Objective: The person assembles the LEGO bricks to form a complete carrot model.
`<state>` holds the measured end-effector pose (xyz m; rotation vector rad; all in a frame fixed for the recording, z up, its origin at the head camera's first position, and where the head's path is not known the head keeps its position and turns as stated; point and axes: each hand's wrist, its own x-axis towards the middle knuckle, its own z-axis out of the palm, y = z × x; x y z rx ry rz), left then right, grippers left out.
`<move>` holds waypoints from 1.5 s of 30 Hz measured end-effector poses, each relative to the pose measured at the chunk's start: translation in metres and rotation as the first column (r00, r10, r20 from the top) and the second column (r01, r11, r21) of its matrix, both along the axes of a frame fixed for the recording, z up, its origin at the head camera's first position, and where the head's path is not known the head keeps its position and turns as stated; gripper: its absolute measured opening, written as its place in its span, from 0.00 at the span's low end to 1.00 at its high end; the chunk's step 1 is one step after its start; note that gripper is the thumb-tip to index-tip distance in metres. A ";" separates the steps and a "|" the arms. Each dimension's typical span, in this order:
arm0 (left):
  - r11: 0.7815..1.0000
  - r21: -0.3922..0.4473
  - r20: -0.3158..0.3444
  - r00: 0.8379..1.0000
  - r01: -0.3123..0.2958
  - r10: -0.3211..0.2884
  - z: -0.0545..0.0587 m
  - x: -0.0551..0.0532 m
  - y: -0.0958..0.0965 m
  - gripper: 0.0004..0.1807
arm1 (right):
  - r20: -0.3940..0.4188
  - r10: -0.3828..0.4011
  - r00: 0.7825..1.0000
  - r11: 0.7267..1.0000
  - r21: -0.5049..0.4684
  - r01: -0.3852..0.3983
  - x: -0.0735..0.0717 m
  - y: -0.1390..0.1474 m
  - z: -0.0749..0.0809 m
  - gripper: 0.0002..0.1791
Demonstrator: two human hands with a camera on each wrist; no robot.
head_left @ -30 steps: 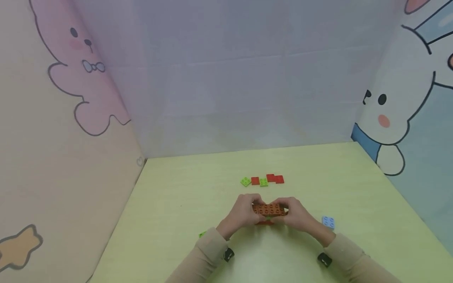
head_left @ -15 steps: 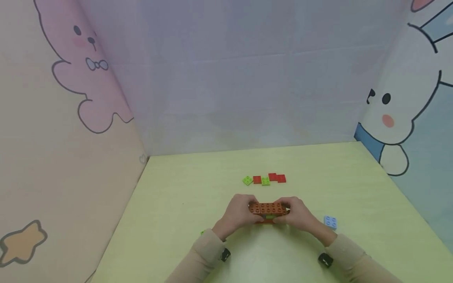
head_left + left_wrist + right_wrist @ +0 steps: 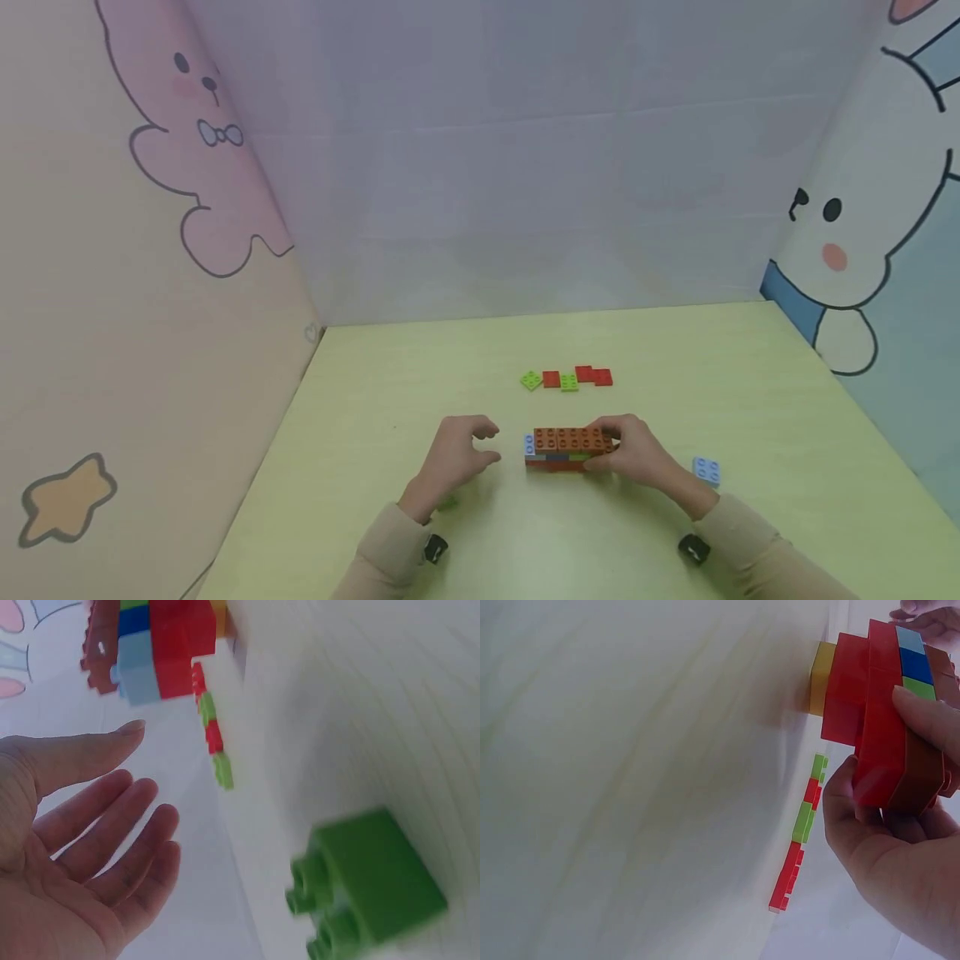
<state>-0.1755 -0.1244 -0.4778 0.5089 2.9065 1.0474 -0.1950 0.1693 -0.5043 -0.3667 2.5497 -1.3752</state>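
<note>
My right hand (image 3: 636, 454) grips the right end of a long stack of toy building bricks (image 3: 573, 440). Brown bricks top the stack; in the right wrist view a layer of light blue, blue, green and brown bricks shows beneath, then red bricks (image 3: 885, 697) and a yellow brick (image 3: 822, 679) at the bottom. The thumb presses the stack's side. To the left, my left hand (image 3: 452, 458) hangs apart from the stack, holding nothing, with fingers loosely bent and thumb spread. A green brick (image 3: 379, 877) lies on the table near it, partly hidden by the wrist in the head view.
Behind the stack, a row of flat green (image 3: 531, 380) and red pieces (image 3: 551, 379) lies on the pale green table (image 3: 390, 375). A light blue brick (image 3: 707, 472) sits beside my right forearm. Cloth walls with cartoon animals enclose the back and sides.
My left hand has let go of the stack's left end and moved left, uncovering light blue bricks there. My right hand keeps its grip. The head view has shifted slightly.
</note>
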 end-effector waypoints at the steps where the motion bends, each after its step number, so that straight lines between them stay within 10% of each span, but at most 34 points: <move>1: 1.000 -0.003 0.016 1.000 -0.013 0.013 0.002 0.002 -0.005 0.17 | 0.002 0.000 1.000 1.000 -0.003 0.000 0.000 0.000 0.000 0.19; 13: 0.977 -0.211 0.209 0.974 -0.041 0.086 0.002 0.029 -0.046 0.35 | -0.015 0.004 1.000 1.000 -0.016 -0.004 0.001 0.001 -0.003 0.19; 28: 0.970 -0.206 0.314 0.931 -0.126 0.188 -0.012 0.035 -0.040 0.25 | -0.059 0.049 0.997 0.998 -0.027 -0.050 0.002 0.002 -0.003 0.19; 38: 0.987 -0.140 0.133 0.987 -0.077 0.096 -0.001 0.024 -0.018 0.15 | -0.058 0.045 0.997 0.999 -0.029 -0.047 0.001 0.002 -0.002 0.19; 45: 0.995 -0.089 0.080 0.995 -0.044 0.052 0.018 0.015 0.008 0.15 | -0.057 0.044 0.997 0.998 -0.033 -0.046 0.000 0.002 -0.004 0.18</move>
